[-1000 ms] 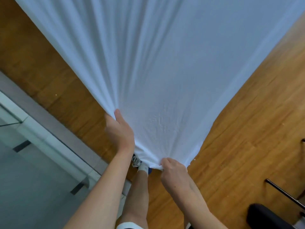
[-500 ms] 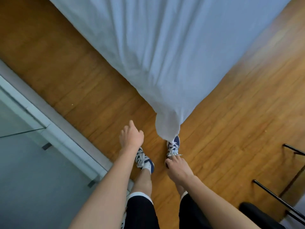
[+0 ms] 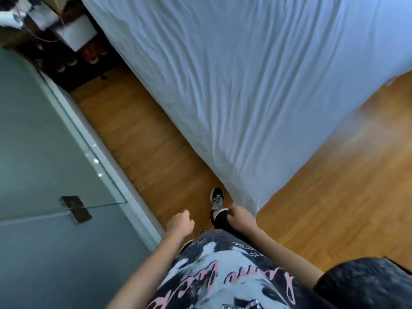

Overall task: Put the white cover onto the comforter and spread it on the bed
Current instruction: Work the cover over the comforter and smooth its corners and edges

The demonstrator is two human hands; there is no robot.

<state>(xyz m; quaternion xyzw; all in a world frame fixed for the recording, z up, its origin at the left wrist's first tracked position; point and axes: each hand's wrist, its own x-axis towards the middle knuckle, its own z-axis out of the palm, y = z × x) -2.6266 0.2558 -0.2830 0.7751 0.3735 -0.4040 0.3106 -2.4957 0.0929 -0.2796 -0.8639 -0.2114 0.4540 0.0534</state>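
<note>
One white cover (image 3: 256,85) lies spread and creased over the bed, filling the upper right of the view, its near corner hanging down to the wooden floor (image 3: 151,148) just beside the person's sneaker (image 3: 217,202). The left hand (image 3: 180,225) and right hand (image 3: 240,218) hang low and apart in front of the printed shirt (image 3: 223,275), fingers curled, each holding nothing, the right just beside the hanging corner. A glass partition (image 3: 44,152) stands at left, with a dark, blurred shoe shelf (image 3: 73,56) beyond it.
</note>
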